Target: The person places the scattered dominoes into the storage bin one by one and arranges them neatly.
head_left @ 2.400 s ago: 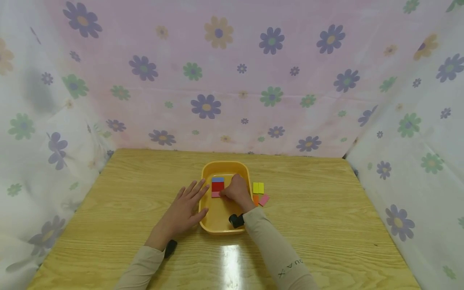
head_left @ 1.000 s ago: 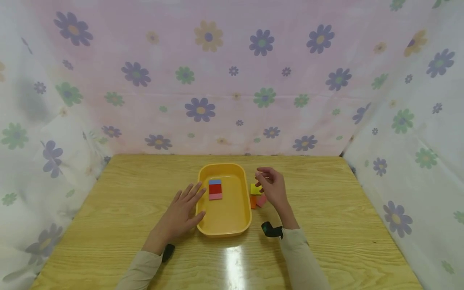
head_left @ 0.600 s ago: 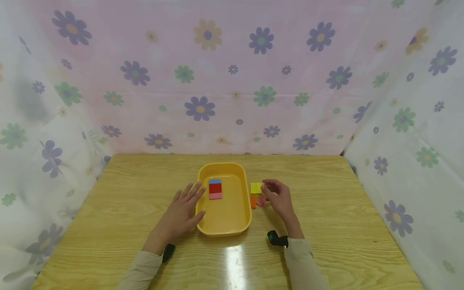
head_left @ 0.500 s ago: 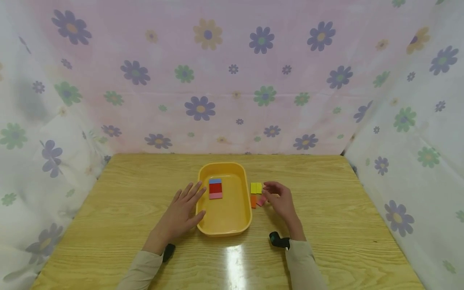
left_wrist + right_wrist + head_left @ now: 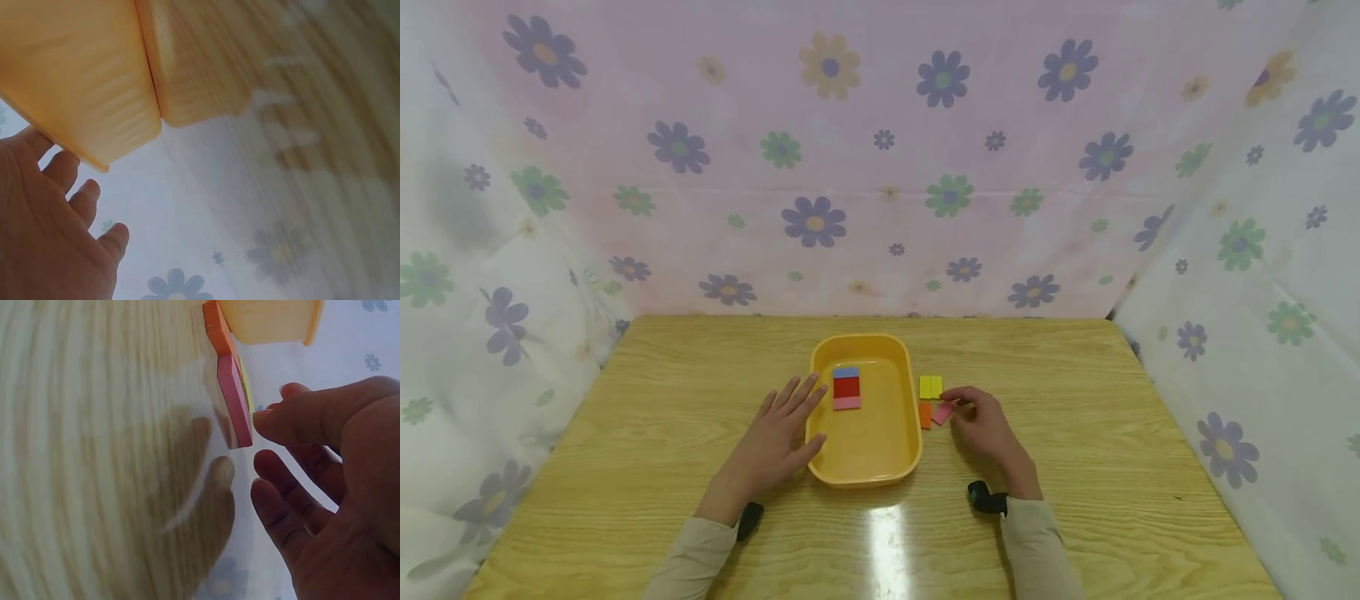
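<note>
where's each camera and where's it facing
Head: on head, facing forward and down at tray and table; left hand, right hand, sleeves show.
Left wrist: at that wrist, facing the tray's outside; left hand shows.
Right wrist: at that wrist, facing the loose pink block; right hand shows.
Head and right wrist both show that block.

The tray is yellow, the backdrop flowered pink.

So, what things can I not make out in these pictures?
Left wrist: inside of the tray, hidden by its outer wall.
Right wrist: yellow blocks, mostly hidden behind the pink block.
Head: whether the right hand touches that block; too small.
Head: rest of both sleeves, cut off by bottom edge.
</note>
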`<state>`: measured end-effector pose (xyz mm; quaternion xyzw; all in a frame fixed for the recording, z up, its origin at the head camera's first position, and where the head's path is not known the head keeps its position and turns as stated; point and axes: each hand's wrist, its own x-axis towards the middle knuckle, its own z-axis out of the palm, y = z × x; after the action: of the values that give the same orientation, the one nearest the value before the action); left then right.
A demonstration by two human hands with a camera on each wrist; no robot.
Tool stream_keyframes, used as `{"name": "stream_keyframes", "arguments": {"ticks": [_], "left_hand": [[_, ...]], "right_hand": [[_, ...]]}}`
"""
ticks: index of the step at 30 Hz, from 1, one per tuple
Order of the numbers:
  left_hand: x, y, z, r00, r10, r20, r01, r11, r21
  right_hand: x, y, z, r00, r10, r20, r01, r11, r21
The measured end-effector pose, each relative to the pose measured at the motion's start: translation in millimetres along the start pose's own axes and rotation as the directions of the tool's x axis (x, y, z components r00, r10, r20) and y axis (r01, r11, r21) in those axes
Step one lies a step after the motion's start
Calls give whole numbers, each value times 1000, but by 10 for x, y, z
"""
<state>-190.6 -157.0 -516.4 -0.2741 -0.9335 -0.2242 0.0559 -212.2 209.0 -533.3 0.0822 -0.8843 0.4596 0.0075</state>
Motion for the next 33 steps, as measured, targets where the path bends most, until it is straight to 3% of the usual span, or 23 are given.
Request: {"name": "stream_keyframes", "arguments": {"ticks": [8, 16, 26, 33], "left_hand": [[4, -16, 9, 1000, 7, -5, -7, 1000, -8], [14, 0, 2, 1000, 0, 18, 0, 1000, -6], [12, 8, -20, 1000, -4, 16, 4, 1000, 1], [4, 20, -21, 1000, -9, 13, 9, 1000, -10]], "right_hand": [[31, -5, -26, 992, -102, 70, 105, 994, -36], [37, 12, -55, 978, -188, 86, 196, 976, -94], [4, -2, -77, 988, -62, 141, 84, 984, -156], [-5, -28, -35, 991, -61, 121, 85, 977, -197]]}}
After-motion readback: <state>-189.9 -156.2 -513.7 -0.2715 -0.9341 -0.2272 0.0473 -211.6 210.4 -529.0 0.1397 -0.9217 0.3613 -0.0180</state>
